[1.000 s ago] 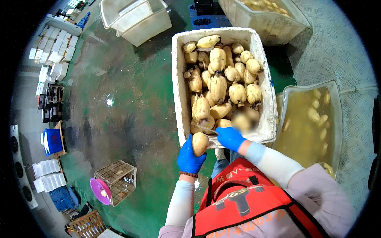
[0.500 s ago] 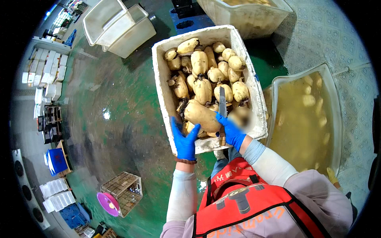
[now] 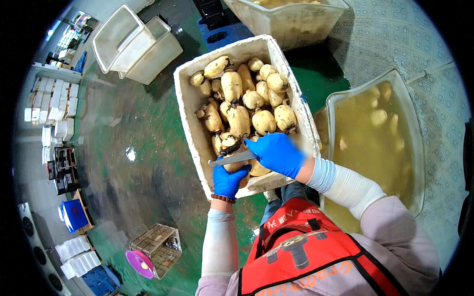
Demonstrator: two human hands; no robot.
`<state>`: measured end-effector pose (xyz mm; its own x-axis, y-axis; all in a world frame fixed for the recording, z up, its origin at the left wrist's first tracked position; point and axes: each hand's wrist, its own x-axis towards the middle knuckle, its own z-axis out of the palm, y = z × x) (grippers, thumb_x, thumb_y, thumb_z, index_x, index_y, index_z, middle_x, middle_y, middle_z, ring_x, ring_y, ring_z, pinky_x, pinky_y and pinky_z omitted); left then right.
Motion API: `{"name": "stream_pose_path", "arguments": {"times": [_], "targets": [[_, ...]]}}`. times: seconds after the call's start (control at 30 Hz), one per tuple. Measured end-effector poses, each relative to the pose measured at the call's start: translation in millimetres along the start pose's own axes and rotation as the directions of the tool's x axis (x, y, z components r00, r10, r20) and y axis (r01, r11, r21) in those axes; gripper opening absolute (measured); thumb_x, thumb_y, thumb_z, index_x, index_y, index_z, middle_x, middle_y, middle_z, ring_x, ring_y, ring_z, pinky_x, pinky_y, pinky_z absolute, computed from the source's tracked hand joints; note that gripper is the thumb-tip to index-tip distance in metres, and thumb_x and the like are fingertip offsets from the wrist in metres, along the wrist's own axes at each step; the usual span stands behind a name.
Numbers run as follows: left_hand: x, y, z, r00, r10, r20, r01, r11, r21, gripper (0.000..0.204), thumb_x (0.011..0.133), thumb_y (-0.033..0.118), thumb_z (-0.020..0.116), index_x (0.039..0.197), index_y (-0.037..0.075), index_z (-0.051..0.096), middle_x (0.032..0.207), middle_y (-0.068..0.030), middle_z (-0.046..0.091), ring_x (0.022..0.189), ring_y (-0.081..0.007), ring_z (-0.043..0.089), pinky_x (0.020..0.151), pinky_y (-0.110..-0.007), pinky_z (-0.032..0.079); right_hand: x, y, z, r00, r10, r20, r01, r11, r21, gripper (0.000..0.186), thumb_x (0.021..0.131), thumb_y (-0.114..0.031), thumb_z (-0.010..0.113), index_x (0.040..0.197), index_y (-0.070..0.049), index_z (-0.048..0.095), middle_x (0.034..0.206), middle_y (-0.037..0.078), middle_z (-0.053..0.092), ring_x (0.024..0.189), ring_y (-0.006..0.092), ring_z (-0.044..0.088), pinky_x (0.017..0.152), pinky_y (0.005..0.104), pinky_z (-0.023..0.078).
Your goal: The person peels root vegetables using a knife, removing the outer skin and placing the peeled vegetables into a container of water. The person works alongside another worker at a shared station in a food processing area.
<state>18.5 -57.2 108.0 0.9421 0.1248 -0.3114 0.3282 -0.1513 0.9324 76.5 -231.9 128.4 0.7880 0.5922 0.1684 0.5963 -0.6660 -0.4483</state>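
Observation:
A white foam box [image 3: 189, 129] full of pale lotus roots [image 3: 239, 121] stands in front of me. Over its near end, my left hand [image 3: 227, 182] is closed around a lotus root [image 3: 236, 166], whose dark, stringy joint points up and away from me. My right hand [image 3: 279, 155] grips a knife [image 3: 237, 158], its handle hidden in the fist. The blade points left and lies across the held root, close above my left fingers; whether it touches the root I cannot tell. Both hands wear blue gloves.
To the right is a tub [image 3: 330, 123] of murky water with roots in it. Another large tub [image 3: 286, 25] stands beyond the box, beside a blue pallet [image 3: 224, 35]. White tubs [image 3: 153, 56] sit at the far left. A wire crate [image 3: 160, 251] and purple basin [image 3: 137, 264] lie lower left.
My left hand has closed around a lotus root at the near end. My right hand has turned the knife from pointing away to pointing left, across that root. The view has shifted slightly.

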Motion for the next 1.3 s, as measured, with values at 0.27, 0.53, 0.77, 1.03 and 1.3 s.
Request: {"name": "stream_pose_path", "arguments": {"times": [0.27,0.53,0.77,1.03,1.3], "targets": [[1.0,7.5,6.1,1.000,0.029,0.008,-0.030,0.987,0.161,0.058,0.057,0.020,0.080,0.105,-0.001,0.055,0.099,-0.0124,0.062,0.086,-0.0207,0.060,0.076,-0.033,0.049,15.3,38.7,19.0,0.995,0.041,0.095,-0.040,0.999,-0.013,0.010,0.069,-0.019,0.059,0.077,-0.012,0.062,0.068,0.010,0.062,0.064,0.0291,0.061,0.054,0.0408,0.048],[12.1,25.8,4.5,1.000,0.012,-0.005,-0.011,0.976,0.218,0.069,0.054,0.023,0.081,0.111,-0.001,0.050,0.103,-0.0140,0.060,0.093,-0.0233,0.059,0.081,-0.034,0.047,26.6,58.0,47.2,0.997,0.066,0.036,-0.066,0.998,0.023,0.019,0.069,-0.018,0.060,0.088,-0.016,0.064,0.070,0.011,0.062,0.063,0.0294,0.060,0.055,0.0401,0.048],[7.3,37.0,-21.0,0.914,0.403,-0.050,-0.328,0.806,0.493,0.082,0.050,0.018,0.082,0.122,0.003,0.045,0.107,-0.0150,0.056,0.098,-0.0290,0.055,0.086,-0.038,0.044,15.4,131.2,-4.1,0.853,0.512,-0.099,-0.475,0.842,0.255,0.017,0.078,-0.020,0.057,0.084,-0.006,0.067,0.081,0.018,0.064,0.071,0.0328,0.062,0.065,0.0379,0.051],[16.3,39.4,-1.5,0.885,0.466,-0.007,-0.268,0.521,0.811,0.076,0.051,0.023,0.080,0.116,0.000,0.048,0.097,-0.0167,0.058,0.089,-0.0329,0.056,0.077,-0.039,0.046,35.7,-12.7,8.7,0.974,0.224,0.031,-0.197,0.774,0.602,0.057,0.072,-0.046,0.065,0.115,-0.010,0.055,0.091,0.020,0.062,0.083,0.0348,0.061,0.071,0.0392,0.049],[19.6,26.9,19.2,0.868,0.492,0.057,-0.369,0.565,0.738,0.072,0.050,0.025,0.079,0.110,0.000,0.050,0.092,-0.0155,0.058,0.085,-0.0326,0.056,0.073,-0.039,0.047,20.0,12.2,21.7,0.959,0.261,-0.110,-0.155,0.808,0.568,0.031,0.075,-0.036,0.063,0.095,-0.013,0.066,0.078,0.016,0.063,0.071,0.0324,0.062,0.061,0.0371,0.051]]}}
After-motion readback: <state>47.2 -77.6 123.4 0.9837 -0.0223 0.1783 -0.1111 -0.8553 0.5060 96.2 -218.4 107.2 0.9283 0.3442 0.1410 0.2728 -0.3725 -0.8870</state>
